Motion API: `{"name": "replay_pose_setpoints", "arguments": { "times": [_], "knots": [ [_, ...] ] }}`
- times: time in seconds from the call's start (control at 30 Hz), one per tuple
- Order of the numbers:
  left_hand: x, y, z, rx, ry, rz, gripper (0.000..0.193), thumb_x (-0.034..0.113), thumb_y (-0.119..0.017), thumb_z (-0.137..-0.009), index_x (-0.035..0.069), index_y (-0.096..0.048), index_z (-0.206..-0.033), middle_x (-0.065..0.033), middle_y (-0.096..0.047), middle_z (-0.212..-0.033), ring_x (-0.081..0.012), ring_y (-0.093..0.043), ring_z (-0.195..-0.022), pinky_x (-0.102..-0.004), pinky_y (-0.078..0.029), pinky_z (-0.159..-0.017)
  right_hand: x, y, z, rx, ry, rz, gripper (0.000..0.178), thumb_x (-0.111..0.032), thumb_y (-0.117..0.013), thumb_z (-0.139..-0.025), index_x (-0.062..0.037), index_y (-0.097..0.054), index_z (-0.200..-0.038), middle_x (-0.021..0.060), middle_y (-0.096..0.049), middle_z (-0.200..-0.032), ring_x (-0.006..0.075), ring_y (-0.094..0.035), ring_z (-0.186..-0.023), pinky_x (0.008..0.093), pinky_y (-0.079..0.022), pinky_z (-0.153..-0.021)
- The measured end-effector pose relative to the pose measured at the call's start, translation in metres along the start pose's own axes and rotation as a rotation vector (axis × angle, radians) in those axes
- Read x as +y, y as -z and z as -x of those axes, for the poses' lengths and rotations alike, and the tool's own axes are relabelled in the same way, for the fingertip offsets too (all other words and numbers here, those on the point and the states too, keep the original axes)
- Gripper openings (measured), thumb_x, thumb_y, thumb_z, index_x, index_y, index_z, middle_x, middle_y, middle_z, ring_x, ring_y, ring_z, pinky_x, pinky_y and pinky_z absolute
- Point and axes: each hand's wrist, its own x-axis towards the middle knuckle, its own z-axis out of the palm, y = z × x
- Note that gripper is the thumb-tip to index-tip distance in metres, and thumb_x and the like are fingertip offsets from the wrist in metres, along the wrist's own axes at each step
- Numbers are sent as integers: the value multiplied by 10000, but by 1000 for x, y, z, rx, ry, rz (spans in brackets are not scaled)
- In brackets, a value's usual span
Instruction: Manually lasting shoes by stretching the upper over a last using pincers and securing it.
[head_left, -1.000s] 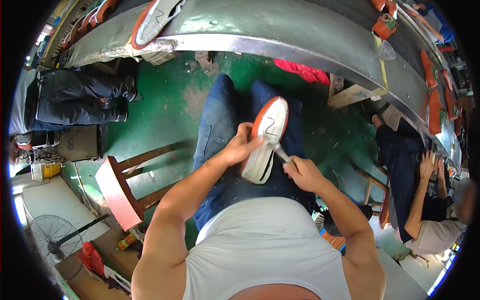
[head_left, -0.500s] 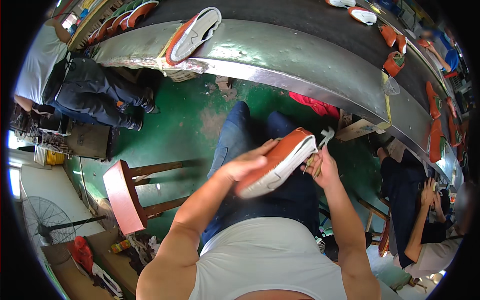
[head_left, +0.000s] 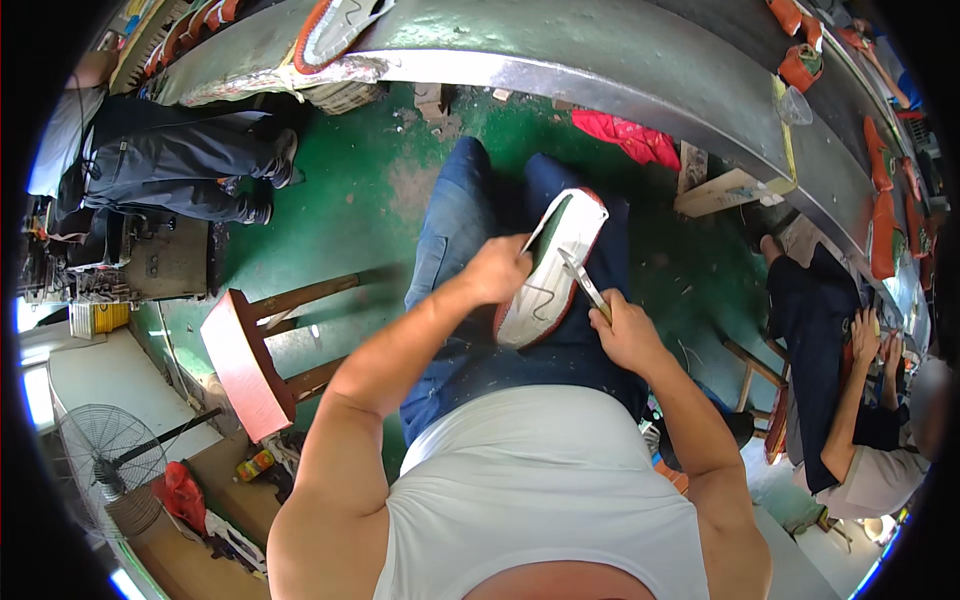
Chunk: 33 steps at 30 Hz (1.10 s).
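A shoe (head_left: 548,285) rests on my thighs with its pale underside turned up and reddish-brown leather showing along its edge. Part of a green shoe last (head_left: 548,228) shows at its far end, and a dark curved line marks the near half. My left hand (head_left: 497,270) is closed on the shoe's left edge; the fingertips are partly hidden. In my right hand (head_left: 625,328) is a small metal hammer (head_left: 588,285), gripped by its handle, with its head over or touching the middle of the underside.
A metal-edged workbench (head_left: 560,85) curves across the front, bearing another shoe (head_left: 335,30) and several brown shoes (head_left: 882,235) at right. A red stool (head_left: 245,365) and a fan (head_left: 110,460) stand at left. Co-workers sit or stand on both sides. Red cloth (head_left: 628,138) lies under the bench.
The shoe has turned from its side to underside up and come to rest on my thighs. My right hand has brought the hammer in over it. My view has tilted down.
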Motion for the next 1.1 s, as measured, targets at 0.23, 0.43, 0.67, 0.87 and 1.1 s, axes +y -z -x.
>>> {"name": "replay_pose_setpoints", "arguments": {
  "times": [0.23,0.43,0.67,0.87,1.1],
  "knots": [
    [-11,-3,26,-361,21,816,898,-34,-548,-782,-7,-151,-1588,-137,-474,-1450,-193,-493,-1274,-300,-380,-1096,-6,49,7,-175,229,16,464,-186,-607,-933,29,-500,-1330,274,-672,-1056,408,-663,-989,496,-507,-888],
    [-17,-33,41,-222,-18,464,1016,42,-571,-799,29,58,-1596,-182,-361,-1532,-199,-418,-1357,-299,-339,-1132,-33,66,-6,-121,374,414,463,-132,-645,-898,88,-529,-1288,280,-672,-1068,409,-664,-989,472,-519,-884],
    [-30,-78,18,245,315,916,621,451,-312,-1073,12,-365,-1509,-218,-491,-1468,-320,-527,-1314,-358,-411,-1070,-37,25,-13,-101,351,244,199,-190,-654,-880,-10,-575,-913,217,-673,-841,402,-670,-768,492,-533,-690],
    [-7,-61,22,404,234,323,537,371,-329,-1081,-34,-576,-1333,-267,-617,-1290,-413,-587,-1214,-411,-439,-1060,-24,31,-1,-83,350,179,450,-160,-643,-892,59,-514,-1264,233,-630,-986,394,-639,-925,460,-513,-855],
    [-20,-63,22,426,-129,111,481,258,-425,-1049,-30,-459,-1433,-250,-474,-1460,-376,-453,-1367,-390,-401,-1118,-34,44,-19,-18,209,386,341,-104,-654,-877,19,-555,-1179,195,-639,-967,378,-653,-862,442,-540,-773]
  ]
}}
